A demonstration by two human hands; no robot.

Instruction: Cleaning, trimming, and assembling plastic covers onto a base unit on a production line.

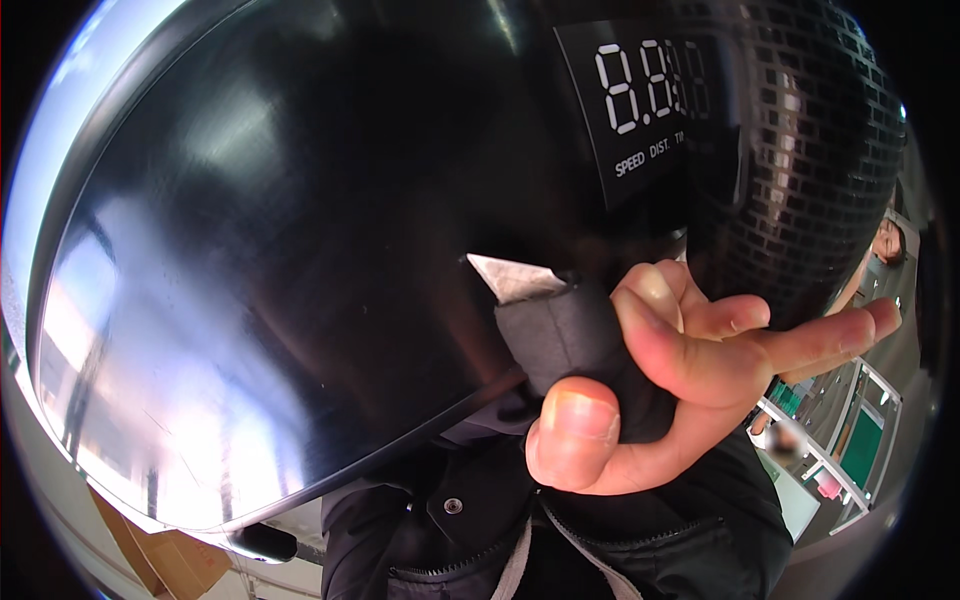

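My right hand grips a short flat metal blade whose lower part is wrapped in black tape. Thumb and index finger pinch the wrapping, while the other fingers stretch out toward the right. The pointed blade end sticks out up and left, in front of a large glossy black panel. Whether the tip touches the panel, I cannot tell. A display area with pale digit segments lies on the panel above the hand. My left hand does not show.
A dark, curved surface with a brick-like pattern stands at the upper right. Cardboard lies at lower left. Beyond, on the right, are a white frame with green panels and two people. My black jacket is below.
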